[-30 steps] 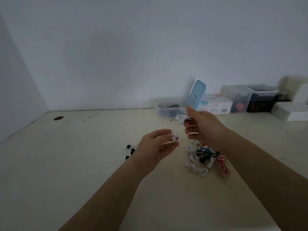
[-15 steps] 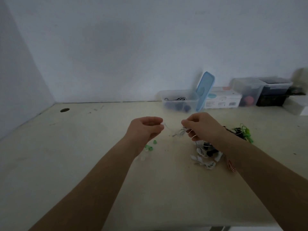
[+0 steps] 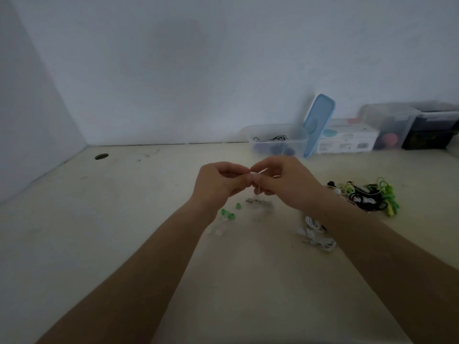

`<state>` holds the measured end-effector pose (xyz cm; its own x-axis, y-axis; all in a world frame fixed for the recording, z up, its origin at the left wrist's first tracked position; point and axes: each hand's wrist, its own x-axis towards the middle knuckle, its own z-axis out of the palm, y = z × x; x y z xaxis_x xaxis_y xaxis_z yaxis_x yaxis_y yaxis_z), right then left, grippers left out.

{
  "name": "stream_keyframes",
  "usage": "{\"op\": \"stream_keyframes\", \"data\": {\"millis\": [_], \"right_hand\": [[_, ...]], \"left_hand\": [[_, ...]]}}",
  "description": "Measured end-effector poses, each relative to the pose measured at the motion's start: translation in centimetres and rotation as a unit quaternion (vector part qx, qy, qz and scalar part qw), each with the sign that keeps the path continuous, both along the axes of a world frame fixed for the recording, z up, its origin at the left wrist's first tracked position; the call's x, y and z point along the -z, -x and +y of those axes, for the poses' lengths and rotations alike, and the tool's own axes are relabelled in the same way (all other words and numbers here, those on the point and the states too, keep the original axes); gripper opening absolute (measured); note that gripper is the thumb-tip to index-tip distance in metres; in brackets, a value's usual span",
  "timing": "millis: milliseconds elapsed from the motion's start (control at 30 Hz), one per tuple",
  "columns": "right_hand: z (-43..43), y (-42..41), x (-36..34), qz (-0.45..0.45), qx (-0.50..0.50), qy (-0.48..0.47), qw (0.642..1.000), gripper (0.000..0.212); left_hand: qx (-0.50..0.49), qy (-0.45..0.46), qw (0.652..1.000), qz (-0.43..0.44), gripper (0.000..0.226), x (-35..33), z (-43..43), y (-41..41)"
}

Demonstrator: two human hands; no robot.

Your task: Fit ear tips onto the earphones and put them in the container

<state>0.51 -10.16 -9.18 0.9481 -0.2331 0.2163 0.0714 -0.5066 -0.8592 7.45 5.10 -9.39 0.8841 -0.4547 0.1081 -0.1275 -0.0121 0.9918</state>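
just above the tabletop's middle, left hand [image 3: 218,184] and right hand [image 3: 288,184] pinch a white earphone [image 3: 255,173] between fingertips, probably to press a tip on; the open container [image 3: 278,140] sits at the far edge.

Left hand [image 3: 218,186] and right hand [image 3: 291,186] pinching white earphone [image 3: 255,173], green ear tips [image 3: 229,215] beneath

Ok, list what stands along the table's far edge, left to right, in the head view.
Hole → container → blue lid → white box → clear tub → dark box.
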Motion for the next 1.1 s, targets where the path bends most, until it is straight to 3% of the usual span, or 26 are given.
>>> {"op": "stream_keyframes", "data": {"millis": [67, 133, 233, 367, 500, 733, 900, 1100], "right_hand": [[0.0, -0.2, 0.4, -0.028, 0.004, -0.029, 0.999, 0.010], [-0.1, -0.4, 0.7, -0.031, 0.013, -0.068, 0.997, 0.009], [-0.5, -0.5, 1.0, -0.019, 0.028, -0.105, 0.994, 0.010], [-0.7, -0.7, 1.3, -0.004, 0.033, -0.109, 0.994, 0.010], [-0.7, -0.7, 1.6, 0.000, 0.032, -0.118, 0.992, 0.011], [-0.8, -1.2, 2.1, 0.004, 0.018, -0.163, 0.986, 0.008], [-0.4, -1.4, 2.3, -0.015, -0.028, -0.235, 0.972, 0.007], [-0.5, -1.1, 3.5, -0.074, -0.051, -0.228, 0.969, 0.009]], "left_hand": [[0.008, -0.046, 0.999, -0.023, 0.013, 0.1, 0.8, -0.5], [-0.001, -0.142, 0.984, -0.104, 0.005, 0.3, 2.0, -1.1], [-0.005, -0.302, 0.925, -0.230, 0.004, 0.1, 3.9, -1.6], [0.005, -0.427, 0.875, -0.227, 0.012, 0.5, 4.8, -1.2], [-0.018, -0.476, 0.850, -0.227, 0.023, 1.4, 4.4, -0.6], [-0.017, -0.470, 0.852, -0.230, 0.012, 1.2, 4.2, -0.7], [-0.009, -0.271, 0.945, -0.184, 0.004, -0.6, 4.0, -0.5], [-0.028, -0.102, 0.986, -0.127, 0.020, 1.1, 2.3, -0.4]]}}
